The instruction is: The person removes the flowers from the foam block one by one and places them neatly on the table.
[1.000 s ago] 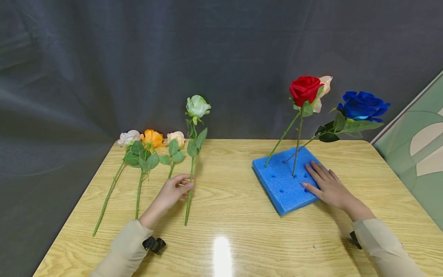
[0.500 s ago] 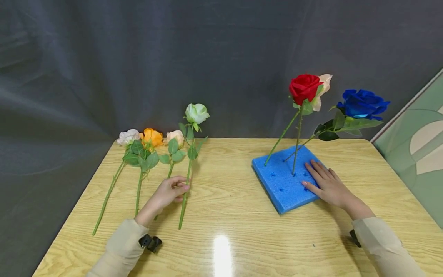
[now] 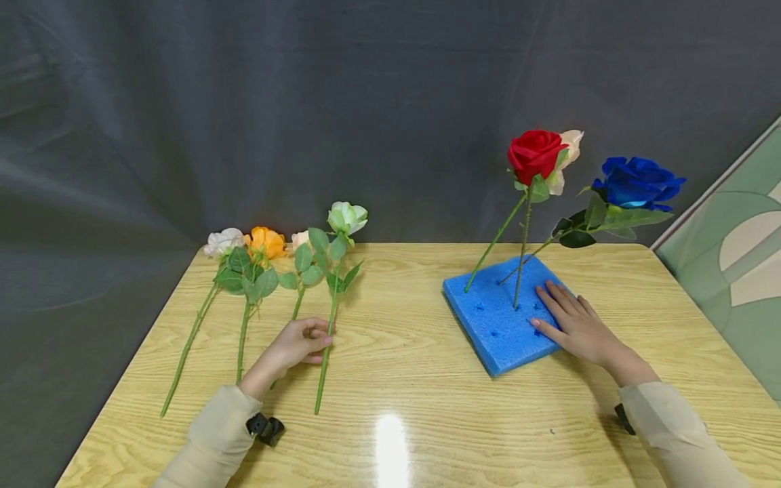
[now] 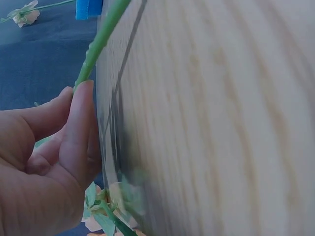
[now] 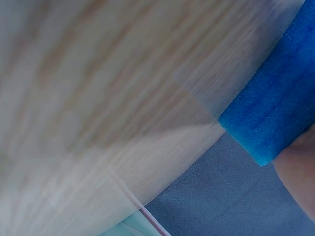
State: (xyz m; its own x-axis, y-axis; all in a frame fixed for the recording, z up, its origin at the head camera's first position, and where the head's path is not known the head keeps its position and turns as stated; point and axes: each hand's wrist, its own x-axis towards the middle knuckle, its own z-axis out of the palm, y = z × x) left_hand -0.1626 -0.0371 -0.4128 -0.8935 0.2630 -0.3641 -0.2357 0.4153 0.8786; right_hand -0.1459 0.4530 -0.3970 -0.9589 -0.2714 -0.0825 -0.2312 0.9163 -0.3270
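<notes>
My left hand [image 3: 294,347] pinches the stem of a pale green-white rose [image 3: 348,217] between thumb and fingers; the left wrist view shows the pinched green stem [image 4: 101,42] close up. The rose leans up and away over the table. On the right, my right hand [image 3: 579,329] lies spread with straight fingers on the right part of a blue foam block [image 3: 506,346]. A red rose [image 3: 535,157], a cream rose [image 3: 570,159] partly behind it, and a blue rose [image 3: 639,183] stand tilted in the foam. Several small holes show in its top.
Left on the wooden table [image 3: 415,400] lie a white rose [image 3: 224,241], an orange rose [image 3: 266,242] and a peach rose [image 3: 300,238], the last partly hidden by the held rose's leaves. A dark curtain [image 3: 390,102] hangs behind the table.
The pale green-white rose's head has sunk lower, and its stem end has moved down and slightly left with my left hand. My right hand stays on the foam.
</notes>
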